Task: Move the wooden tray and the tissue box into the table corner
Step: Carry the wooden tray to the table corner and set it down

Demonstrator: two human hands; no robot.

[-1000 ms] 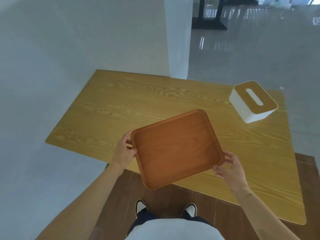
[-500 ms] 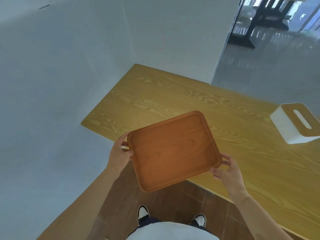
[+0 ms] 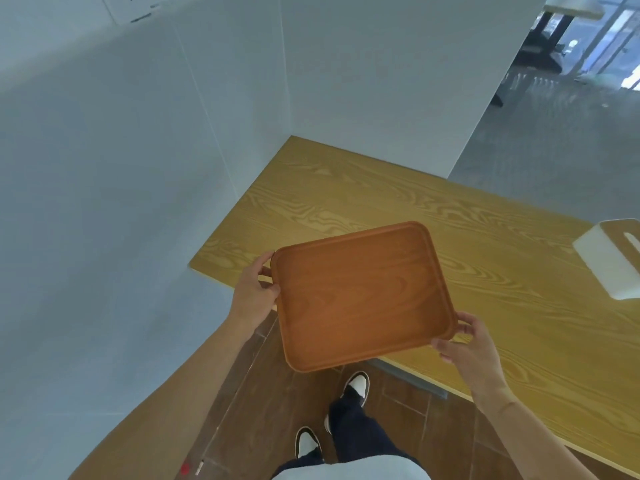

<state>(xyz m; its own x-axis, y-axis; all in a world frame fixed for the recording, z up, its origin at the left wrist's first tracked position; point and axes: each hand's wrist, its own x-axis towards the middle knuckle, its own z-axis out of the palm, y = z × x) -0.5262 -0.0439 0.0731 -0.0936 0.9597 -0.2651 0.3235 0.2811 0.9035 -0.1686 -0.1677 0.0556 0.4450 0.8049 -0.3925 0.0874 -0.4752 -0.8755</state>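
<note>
I hold an empty reddish-brown wooden tray [image 3: 360,296] in the air over the table's near edge. My left hand [image 3: 254,294] grips its left rim and my right hand [image 3: 467,344] grips its lower right corner. The white tissue box with a wooden lid [image 3: 609,258] stands on the yellow wooden table [image 3: 346,195] at the far right, cut off by the frame edge. The table's far left corner meets two white walls, beyond the tray.
White walls [image 3: 138,168] enclose the table's left and back sides. Brown floor tiles [image 3: 263,403] and my shoes lie below the tray. A grey floor and dark furniture legs [image 3: 540,53] show at the upper right.
The view has swung left while I step along the table with the tray in both hands. The tissue box has slid toward the right frame edge, and the wall corner is now in view.
</note>
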